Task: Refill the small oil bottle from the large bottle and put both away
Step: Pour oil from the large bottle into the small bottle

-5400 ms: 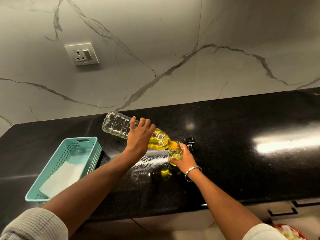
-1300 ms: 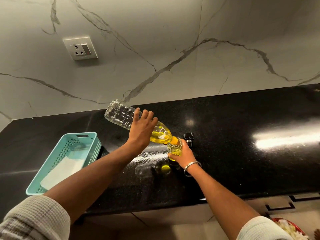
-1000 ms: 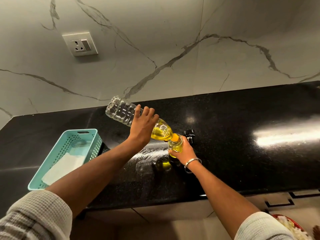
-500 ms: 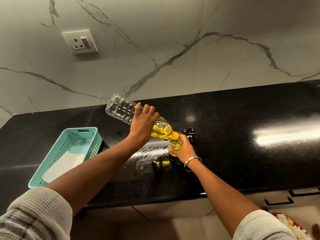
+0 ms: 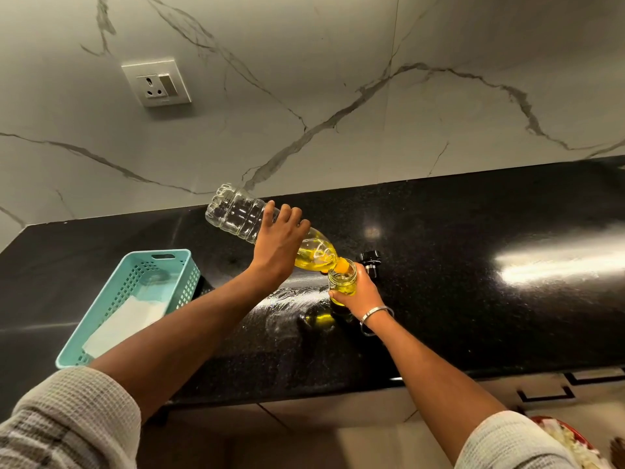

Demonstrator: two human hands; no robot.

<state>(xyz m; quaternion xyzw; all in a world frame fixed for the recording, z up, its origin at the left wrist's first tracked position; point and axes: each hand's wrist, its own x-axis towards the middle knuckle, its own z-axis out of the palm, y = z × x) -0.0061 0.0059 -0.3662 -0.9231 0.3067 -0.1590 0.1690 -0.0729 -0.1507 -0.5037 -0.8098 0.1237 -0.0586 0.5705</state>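
Note:
My left hand [image 5: 279,243] grips the large clear plastic bottle [image 5: 236,214] around its middle. The bottle is tipped neck-down to the right, with yellow oil pooled at its shoulder and its orange neck at the mouth of the small glass oil bottle [image 5: 342,280]. The small bottle stands upright on the black counter [image 5: 473,299], holding yellow oil, with my right hand [image 5: 360,294] wrapped around its lower part. A black cap [image 5: 370,260] sits on the counter just behind my right hand.
A teal plastic basket [image 5: 135,292] with a white paper or cloth inside sits at the left of the counter. A wall socket [image 5: 156,82] is on the marble backsplash. Drawer fronts run below the counter edge; a red-rimmed dish [image 5: 568,445] shows at bottom right.
The large bottle's base has risen a little, tilting it steeper. The small bottle stays upright in my right hand at the same spot.

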